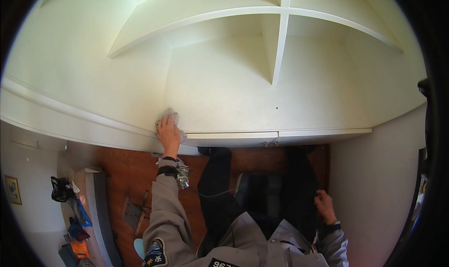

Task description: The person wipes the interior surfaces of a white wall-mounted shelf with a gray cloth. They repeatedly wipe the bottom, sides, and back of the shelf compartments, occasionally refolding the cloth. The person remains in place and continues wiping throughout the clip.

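My left hand [169, 135] presses a crumpled grey cloth [170, 113] flat with spread fingers, at the lower left corner of a white cabinet's inside, by its front edge. The cloth sticks out above the fingers and to the right of the wrist. A bare white cabinet panel [224, 91] stretches to the right of it, with a small dark hole. My right hand [325, 204] hangs low beside my right thigh, its fingers loosely curled. Nothing can be made out in it.
White shelves and a divider [277, 49] cross the cabinet above. Two cabinet doors [231, 135] with small handles lie below its edge. A dark seat-like object [259, 193] is between my legs. On the reddish floor at left are tools [135, 212] and a long box-like piece [100, 211].
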